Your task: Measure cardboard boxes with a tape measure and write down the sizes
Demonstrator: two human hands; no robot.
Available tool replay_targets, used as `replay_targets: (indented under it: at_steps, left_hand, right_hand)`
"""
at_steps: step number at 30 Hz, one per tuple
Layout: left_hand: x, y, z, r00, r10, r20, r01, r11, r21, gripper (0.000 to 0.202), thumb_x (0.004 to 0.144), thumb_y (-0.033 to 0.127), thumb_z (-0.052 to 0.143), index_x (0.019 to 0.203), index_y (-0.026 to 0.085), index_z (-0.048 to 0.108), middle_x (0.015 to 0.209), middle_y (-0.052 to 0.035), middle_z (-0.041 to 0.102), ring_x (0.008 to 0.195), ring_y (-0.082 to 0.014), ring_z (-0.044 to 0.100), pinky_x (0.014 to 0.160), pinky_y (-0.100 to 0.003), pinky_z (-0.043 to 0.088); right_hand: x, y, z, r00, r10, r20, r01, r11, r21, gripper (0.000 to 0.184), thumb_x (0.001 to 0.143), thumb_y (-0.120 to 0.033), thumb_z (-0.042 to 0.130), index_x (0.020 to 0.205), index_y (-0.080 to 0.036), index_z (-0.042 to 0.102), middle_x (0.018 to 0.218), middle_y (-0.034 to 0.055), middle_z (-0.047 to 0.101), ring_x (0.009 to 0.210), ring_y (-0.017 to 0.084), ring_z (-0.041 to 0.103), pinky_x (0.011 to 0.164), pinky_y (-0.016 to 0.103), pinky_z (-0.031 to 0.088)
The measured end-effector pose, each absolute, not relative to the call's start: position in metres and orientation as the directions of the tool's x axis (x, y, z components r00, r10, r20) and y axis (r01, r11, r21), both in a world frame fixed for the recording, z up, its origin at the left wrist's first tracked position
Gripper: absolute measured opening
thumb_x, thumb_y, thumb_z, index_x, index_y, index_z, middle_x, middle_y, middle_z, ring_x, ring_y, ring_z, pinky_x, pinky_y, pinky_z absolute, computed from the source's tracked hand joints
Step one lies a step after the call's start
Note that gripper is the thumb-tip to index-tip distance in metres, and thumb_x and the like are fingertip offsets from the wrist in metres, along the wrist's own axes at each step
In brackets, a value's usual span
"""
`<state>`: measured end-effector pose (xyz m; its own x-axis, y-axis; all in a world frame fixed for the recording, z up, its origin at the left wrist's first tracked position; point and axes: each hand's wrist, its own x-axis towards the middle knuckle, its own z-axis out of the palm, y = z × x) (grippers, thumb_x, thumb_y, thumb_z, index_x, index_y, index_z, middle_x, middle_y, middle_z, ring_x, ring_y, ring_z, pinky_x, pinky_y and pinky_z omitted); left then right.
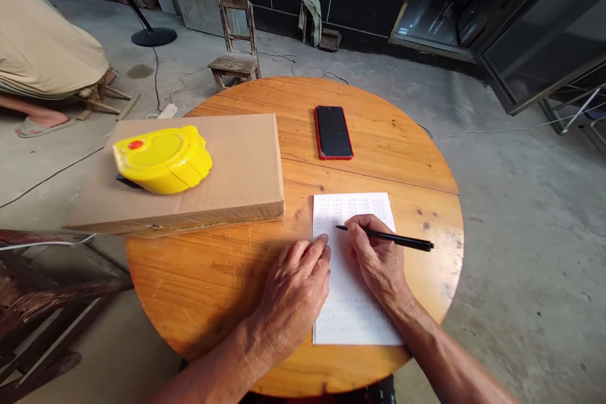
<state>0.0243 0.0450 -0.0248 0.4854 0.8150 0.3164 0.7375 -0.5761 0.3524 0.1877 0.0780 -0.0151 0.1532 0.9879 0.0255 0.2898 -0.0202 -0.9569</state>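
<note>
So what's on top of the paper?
The paper has rows of small writing. The left hand overlaps its left edge, and the right hand has a black pen in its grip. Whatever they cover can't be seen.

Soft light, glare on tabletop [299,177] right of paper [339,271], shadow left of it, doorway [440,6] beyond it dim, edges stretched

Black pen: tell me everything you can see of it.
The black pen is slim, plastic-looking and slightly shiny, with a tapered tip and blunt far end. The right hand grips it near the tip. It lies slanted, tip leftward over the white paper, far end past the sheet's right edge. Tip contact is unclear.
</note>
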Motion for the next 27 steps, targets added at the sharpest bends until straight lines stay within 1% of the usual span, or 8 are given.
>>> replay_targets:
  at_steps: [6,11,13,15,17,19,23,27]
  left_hand:
    - [0.025,0.045,-0.027,0.506,0.804,0.312,0.729,-0.592,0.345,0.03,0.09,0.006,0.05,0.117,0.011,0.061,0.127,-0.0107,0.064,0.099,-0.0259,0.058,0.085,-0.041,0.054]
    - [0.026,0.044,-0.019,0.512,0.832,0.215,0.753,-0.555,0.354,0.031,0.089,0.009,0.052,0.119,0.013,0.061,0.133,-0.0089,0.061,0.102,-0.0264,0.058,0.089,-0.044,0.053]
    - [0.023,0.038,-0.012,0.517,0.841,0.161,0.756,-0.537,0.375,0.034,0.089,0.016,0.058,0.122,0.015,0.06,0.138,-0.009,0.058,0.11,-0.0283,0.057,0.093,-0.047,0.052]
    - [0.019,0.026,-0.006,0.514,0.85,0.115,0.765,-0.515,0.386,0.041,0.086,0.025,0.064,0.126,0.016,0.058,0.145,-0.0124,0.051,0.121,-0.0329,0.052,0.097,-0.052,0.049]
    - [0.016,0.008,-0.002,0.5,0.861,0.094,0.781,-0.495,0.38,0.055,0.081,0.03,0.069,0.133,0.017,0.054,0.152,-0.0163,0.04,0.132,-0.0377,0.044,0.1,-0.058,0.046]
    - [0.015,-0.012,-0.002,0.499,0.86,0.105,0.781,-0.499,0.376,0.066,0.078,0.031,0.072,0.139,0.019,0.049,0.157,-0.0177,0.031,0.139,-0.0397,0.036,0.103,-0.061,0.042]
    - [0.02,-0.038,-0.011,0.547,0.827,0.127,0.731,-0.546,0.41,0.061,0.082,0.038,0.068,0.139,0.025,0.049,0.157,-0.0129,0.034,0.143,-0.0346,0.031,0.113,-0.059,0.033]
    - [0.026,-0.032,-0.015,0.525,0.842,0.126,0.734,-0.523,0.434,0.054,0.089,0.041,0.061,0.14,0.029,0.048,0.156,-0.0077,0.038,0.144,-0.0304,0.031,0.117,-0.058,0.027]
  right_hand:
    - [0.187,0.08,-0.016,0.148,0.989,-0.003,0.226,-0.037,-0.973,0.022,0.091,-0.038,0.056,0.079,-0.02,0.058,0.054,-0.0064,0.048,0.047,0.01,0.042,0.047,0.024,0.035]
    - [0.197,0.081,-0.006,0.113,0.965,0.235,0.437,0.164,-0.885,0.015,0.094,-0.031,0.054,0.098,-0.02,0.063,0.078,0.0013,0.064,0.067,0.015,0.059,0.062,0.028,0.048]
    - [0.206,0.08,0.0,-0.034,0.944,0.328,0.656,0.269,-0.705,0.024,0.094,-0.021,0.05,0.115,-0.021,0.061,0.105,0.0082,0.067,0.088,0.021,0.064,0.075,0.034,0.05]
    - [0.215,0.08,0.004,-0.227,0.922,0.314,0.837,0.35,-0.42,0.038,0.093,-0.009,0.043,0.126,-0.019,0.058,0.122,0.0139,0.064,0.107,0.027,0.062,0.086,0.042,0.048]
    - [0.222,0.079,0.004,-0.365,0.906,0.215,0.902,0.401,-0.159,0.044,0.091,-0.003,0.038,0.128,-0.017,0.058,0.131,0.0174,0.06,0.121,0.033,0.055,0.092,0.047,0.044]
    - [0.227,0.077,0.002,-0.429,0.893,0.138,0.9,0.436,-0.019,0.046,0.092,-0.002,0.036,0.13,-0.016,0.057,0.137,0.0179,0.057,0.129,0.034,0.049,0.095,0.049,0.043]
    - [0.232,0.068,0.0,-0.394,0.903,0.172,0.917,0.4,0.0,0.055,0.089,0.0,0.035,0.14,-0.016,0.049,0.143,0.0178,0.051,0.129,0.033,0.05,0.096,0.048,0.044]
    - [0.24,0.052,0.003,-0.352,0.907,0.23,0.919,0.381,-0.098,0.049,0.088,-0.002,0.035,0.129,-0.015,0.057,0.136,0.0173,0.058,0.121,0.03,0.057,0.093,0.048,0.048]
